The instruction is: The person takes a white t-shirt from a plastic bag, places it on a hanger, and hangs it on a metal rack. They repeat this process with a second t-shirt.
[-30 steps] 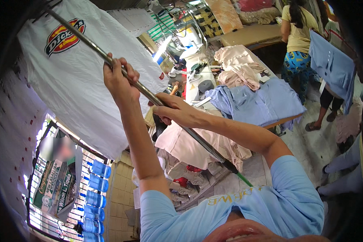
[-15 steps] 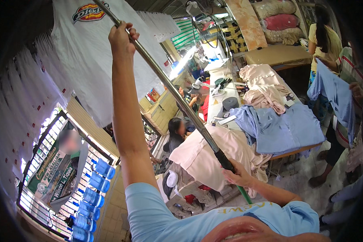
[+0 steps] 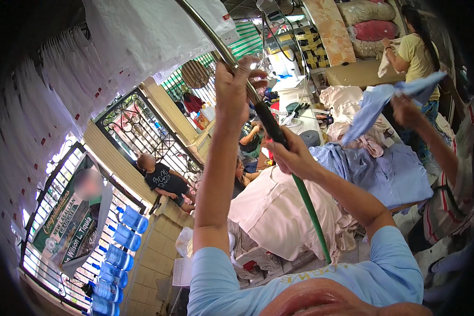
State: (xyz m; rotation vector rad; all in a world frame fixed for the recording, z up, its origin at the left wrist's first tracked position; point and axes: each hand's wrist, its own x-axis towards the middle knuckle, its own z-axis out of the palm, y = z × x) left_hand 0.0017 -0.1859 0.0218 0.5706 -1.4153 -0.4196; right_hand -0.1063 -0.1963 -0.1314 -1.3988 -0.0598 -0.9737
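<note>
A long pole (image 3: 271,124) slants across the view, shiny metal at the top, black in the middle and green toward its lower end. My left hand (image 3: 233,92) is raised around the metal part, its fingers loose and partly spread. Below it, my right hand (image 3: 296,154) grips the black section. The pole's upper end runs out of view beside white garments (image 3: 158,37) hanging overhead. A pale pink cloth pile (image 3: 279,208) lies beyond the green part.
Blue garments (image 3: 382,176) cover a table at right. Beside it, a person's hand (image 3: 407,110) holds up a blue garment (image 3: 371,108). A person in yellow (image 3: 418,55) stands behind. Large blue water bottles (image 3: 118,258) line the left; a person in black (image 3: 167,180) is by the gate.
My left hand has come lower and to the right, its grip looser. My right hand has risen, bringing the hands closer together. At right, the co-worker's blue garment has swung upward over the table.
</note>
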